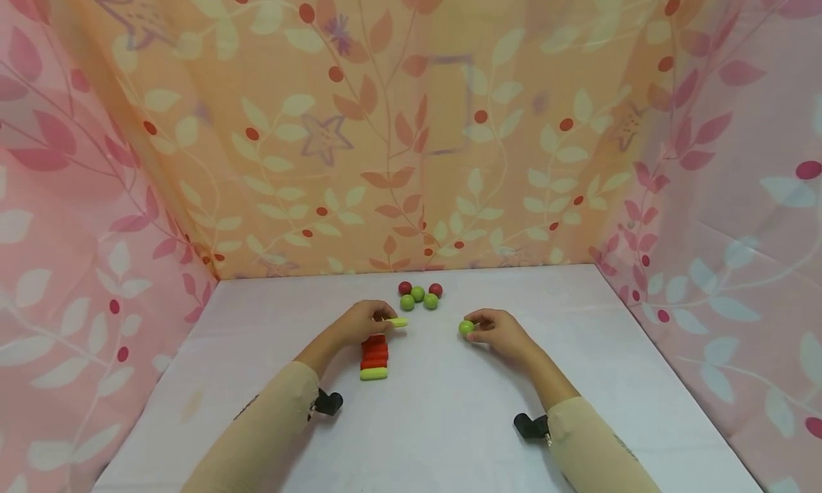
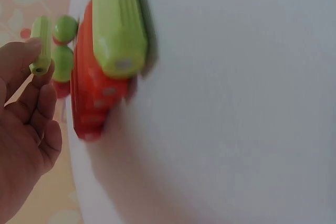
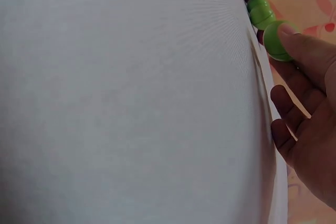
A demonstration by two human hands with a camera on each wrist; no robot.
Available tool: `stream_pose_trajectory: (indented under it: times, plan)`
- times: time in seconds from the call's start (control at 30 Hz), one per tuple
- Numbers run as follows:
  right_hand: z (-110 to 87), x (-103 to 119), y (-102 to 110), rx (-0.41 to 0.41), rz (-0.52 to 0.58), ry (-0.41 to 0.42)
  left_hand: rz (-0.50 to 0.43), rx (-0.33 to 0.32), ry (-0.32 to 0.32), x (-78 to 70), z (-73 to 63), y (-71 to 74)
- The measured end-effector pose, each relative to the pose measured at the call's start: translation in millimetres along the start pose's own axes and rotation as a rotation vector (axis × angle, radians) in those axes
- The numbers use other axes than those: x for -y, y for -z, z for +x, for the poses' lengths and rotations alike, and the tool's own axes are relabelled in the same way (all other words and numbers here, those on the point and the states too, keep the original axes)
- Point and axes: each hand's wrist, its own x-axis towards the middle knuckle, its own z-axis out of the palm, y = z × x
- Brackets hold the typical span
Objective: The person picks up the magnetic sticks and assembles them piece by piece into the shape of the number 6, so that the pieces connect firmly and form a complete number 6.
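Note:
My left hand (image 1: 367, 323) pinches a small ridged light-green stick (image 1: 398, 322) between thumb and finger, just above a row of red sticks (image 1: 374, 354). At the near end of that row lies another light-green stick (image 1: 374, 373). In the left wrist view, the held stick (image 2: 41, 45) has a hole in its end. My right hand (image 1: 504, 332) holds a green ball (image 1: 466, 328) between thumb and fingertips, to the right of the sticks. The same ball (image 3: 279, 40) shows in the right wrist view, with the other fingers loosely bent.
Farther back on the white table (image 1: 437, 429) sits a cluster of small balls, three green (image 1: 418, 293) and two red (image 1: 435, 290). Patterned cloth walls (image 1: 385, 158) enclose the back and both sides. A black wrist mount (image 1: 531, 427) is on each sleeve.

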Motion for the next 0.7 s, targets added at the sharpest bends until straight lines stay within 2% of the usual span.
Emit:
stream_pose_trajectory:
  times: [0.43,0.7]
  plan:
    - [1.0,-3.7,0.4,0.011,-0.003,0.016,-0.046,-0.019,-0.032,-31.8,16.1,-35.5]
    - [2.3,-6.0,-2.2,0.017,-0.005,0.027,-0.039,-0.031,-0.05,-42.0,27.8,-55.1]
